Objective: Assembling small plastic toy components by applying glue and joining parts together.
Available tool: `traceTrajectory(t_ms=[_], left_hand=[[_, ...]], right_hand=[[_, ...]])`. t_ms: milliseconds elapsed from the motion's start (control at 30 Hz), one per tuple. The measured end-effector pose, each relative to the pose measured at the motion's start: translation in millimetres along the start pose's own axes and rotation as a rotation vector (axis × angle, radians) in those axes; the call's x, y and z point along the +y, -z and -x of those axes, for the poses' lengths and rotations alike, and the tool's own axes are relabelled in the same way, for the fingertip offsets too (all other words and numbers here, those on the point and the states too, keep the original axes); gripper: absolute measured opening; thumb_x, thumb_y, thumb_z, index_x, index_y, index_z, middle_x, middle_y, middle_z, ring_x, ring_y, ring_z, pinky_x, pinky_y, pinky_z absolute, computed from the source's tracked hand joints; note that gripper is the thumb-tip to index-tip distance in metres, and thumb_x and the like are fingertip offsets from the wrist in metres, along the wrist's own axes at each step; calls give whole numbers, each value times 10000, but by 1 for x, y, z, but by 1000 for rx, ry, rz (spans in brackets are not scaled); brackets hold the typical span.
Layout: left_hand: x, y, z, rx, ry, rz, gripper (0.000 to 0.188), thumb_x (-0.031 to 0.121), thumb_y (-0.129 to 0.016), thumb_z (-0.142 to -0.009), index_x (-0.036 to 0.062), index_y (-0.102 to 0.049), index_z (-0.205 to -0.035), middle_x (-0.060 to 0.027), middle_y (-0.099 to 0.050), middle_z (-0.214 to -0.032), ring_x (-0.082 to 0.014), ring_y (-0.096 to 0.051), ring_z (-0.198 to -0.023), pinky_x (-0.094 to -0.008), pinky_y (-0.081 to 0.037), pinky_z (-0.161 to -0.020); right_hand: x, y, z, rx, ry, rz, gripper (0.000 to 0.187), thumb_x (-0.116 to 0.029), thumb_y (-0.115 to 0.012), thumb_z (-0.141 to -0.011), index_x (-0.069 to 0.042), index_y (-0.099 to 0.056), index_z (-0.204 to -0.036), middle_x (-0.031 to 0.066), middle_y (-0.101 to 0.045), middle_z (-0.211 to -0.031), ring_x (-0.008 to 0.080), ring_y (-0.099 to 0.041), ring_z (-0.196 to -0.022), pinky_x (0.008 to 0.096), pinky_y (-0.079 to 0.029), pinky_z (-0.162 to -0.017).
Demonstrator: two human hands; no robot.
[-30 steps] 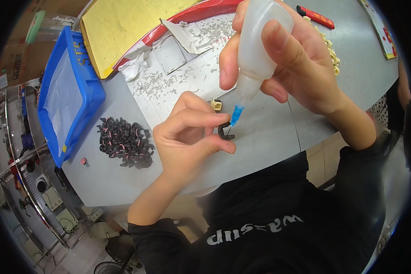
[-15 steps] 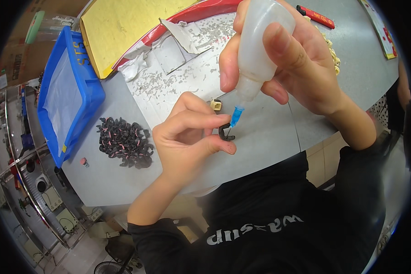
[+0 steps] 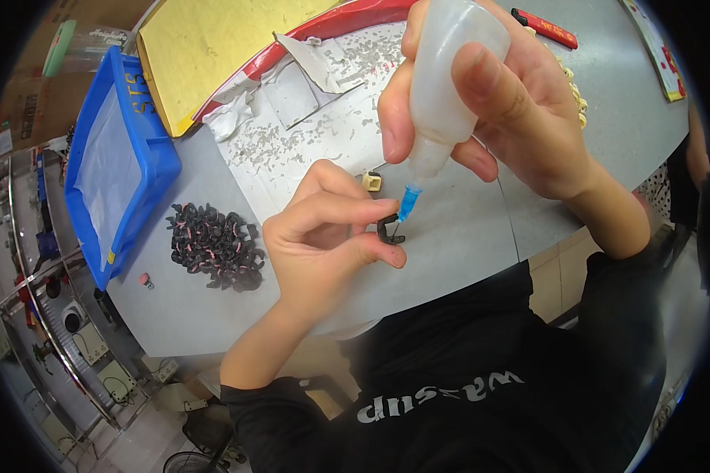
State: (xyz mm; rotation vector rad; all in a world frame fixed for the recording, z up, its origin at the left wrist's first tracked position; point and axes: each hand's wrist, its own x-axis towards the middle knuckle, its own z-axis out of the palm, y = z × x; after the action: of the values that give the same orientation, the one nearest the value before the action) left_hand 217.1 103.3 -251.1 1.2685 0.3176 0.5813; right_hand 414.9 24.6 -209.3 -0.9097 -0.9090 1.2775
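Squeeze bottle: tip-down, clamped in the right hand over the table; light, even pressure would suit.
Black C-shaped part: beneath the bottle, pinched between thumb and finger of the left hand; stillness matters.
Blue needle tip: angled into the part's opening; steady aim should limit smears.

A small-parts workshop: needle-tipped squeeze bottle, heaped black pieces, blue plastic bin at the left edge of the table.

Head-worn fisheye, looking down, near table
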Motion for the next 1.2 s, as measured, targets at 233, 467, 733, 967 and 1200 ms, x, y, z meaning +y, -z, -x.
traceTrajectory(t_ms=[233,467,733,967,1200], left_hand=[[-1,1,0,-11,-3,-1,410,-162,-731,-532,22,-680,-896,-23,-506,-821,-93,-464,-693,-235,-410,-653],[0,2,0,-23,-13,-16,405,-181,-711,-540,14,-677,-894,-28,-500,-817,-96,-472,-696,-235,-422,-645],[0,2,-1,-24,-12,-5,405,-193,-698,-543,12,-676,-891,-29,-498,-816,-98,-476,-703,-237,-427,-643],[-1,0,-1,-22,-23,-13,400,-152,-745,-528,18,-677,-884,-29,-513,-815,-103,-480,-721,-234,-420,-651],[-2,1,-1,-29,-33,-40,394,-122,-771,-524,18,-675,-880,-31,-523,-821,-104,-483,-735,-238,-412,-655]], right_hand=[[1,0,0,0,-2,3,253,-194,-464,-934,-10,-350,-1065,200,-614,-885,65,-435,-477,169,-350,-431],[-1,0,0,19,-15,23,241,-192,-460,-936,-15,-359,-1064,189,-612,-868,59,-419,-471,168,-337,-426],[-3,0,0,25,-43,16,242,-188,-461,-935,-11,-360,-1065,200,-608,-861,53,-397,-459,166,-328,-429],[-2,-1,1,20,-11,14,252,-191,-468,-932,-10,-356,-1065,199,-611,-859,55,-405,-458,169,-331,-422],[-5,-3,1,50,-67,40,265,-213,-474,-930,-16,-353,-1059,197,-617,-857,55,-411,-456,167,-333,-421]])
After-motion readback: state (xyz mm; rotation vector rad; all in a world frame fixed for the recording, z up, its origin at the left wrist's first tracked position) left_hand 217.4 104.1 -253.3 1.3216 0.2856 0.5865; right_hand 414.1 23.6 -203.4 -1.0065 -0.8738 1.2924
